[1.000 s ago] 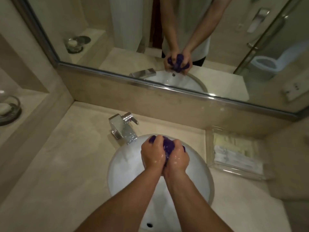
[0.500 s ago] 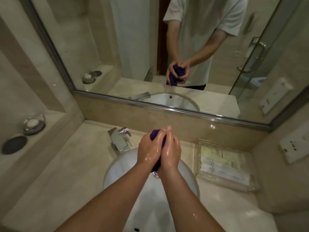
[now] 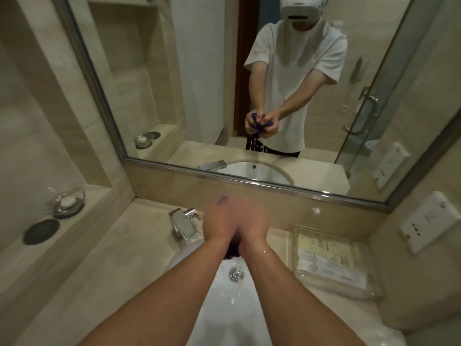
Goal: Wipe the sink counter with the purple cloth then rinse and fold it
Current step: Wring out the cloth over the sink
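My left hand (image 3: 220, 222) and my right hand (image 3: 252, 223) are pressed together above the white sink basin (image 3: 224, 308), both blurred and wet. They grip the bunched purple cloth (image 3: 222, 199) between them. Only a tip of the cloth shows above my left hand and a dark bit hangs below my wrists. In the mirror both hands squeeze the crumpled purple cloth, with water dripping from it. The beige sink counter (image 3: 119, 258) surrounds the basin.
A chrome faucet (image 3: 182, 224) stands left of my hands, and the drain (image 3: 235, 273) lies below them. A clear tray of packets (image 3: 329, 260) sits on the counter to the right. A glass soap dish (image 3: 66, 202) and a dark lid (image 3: 41, 231) rest on the left ledge.
My hands have risen a little above the basin while squeezing the cloth, and less of the cloth shows. The view has tilted up, showing more of the mirror.
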